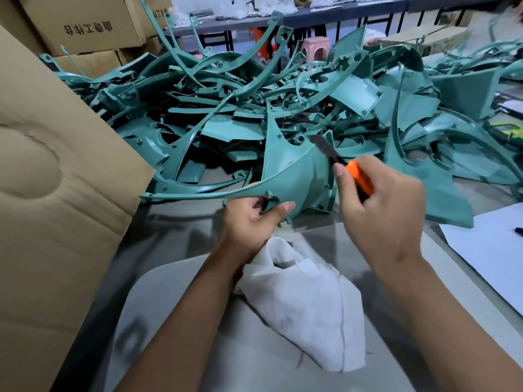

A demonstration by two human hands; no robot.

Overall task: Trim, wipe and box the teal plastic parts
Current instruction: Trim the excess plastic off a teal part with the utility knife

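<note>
My left hand point(254, 219) grips the lower edge of a curved teal plastic part point(294, 174) and holds it above the table. An orange utility knife point(359, 176) is gripped in my right hand point(379, 202); its dark blade point(324, 147) lies against the part's upper right edge. A white cloth point(308, 304) lies crumpled on the table under my wrists. Behind the held part, a big heap of teal plastic parts point(254, 103) covers the table.
An open cardboard box flap point(56, 193) stands at the left. More cardboard boxes point(85, 26) are stacked at the back left. A white sheet of paper point(492, 250) with a pen lies at the right. A pink stool point(314, 43) and a long bench are in the background.
</note>
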